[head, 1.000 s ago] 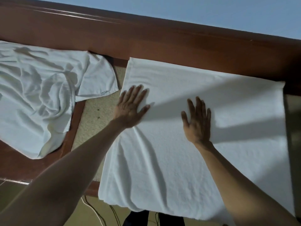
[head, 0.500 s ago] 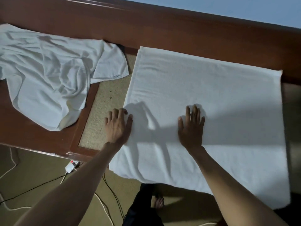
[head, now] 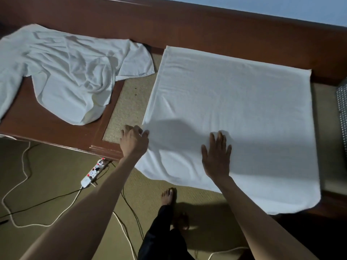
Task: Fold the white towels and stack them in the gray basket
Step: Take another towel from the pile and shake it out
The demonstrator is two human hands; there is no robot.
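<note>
A crumpled towel [head: 71,76] lies at the left on the wooden bench [head: 37,124]. Your left hand [head: 134,141] curls at the left edge of the spread towel [head: 234,109], thumb touching it; whether it pinches the cloth cannot be told. Your right hand [head: 216,156] lies flat on that towel, fingers straight.

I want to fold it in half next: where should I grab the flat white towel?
Probably pinch the flat white towel along its left edge, coming from the left: that edge lies straight and free on the mat, and the right hand presses the middle flat.
</note>
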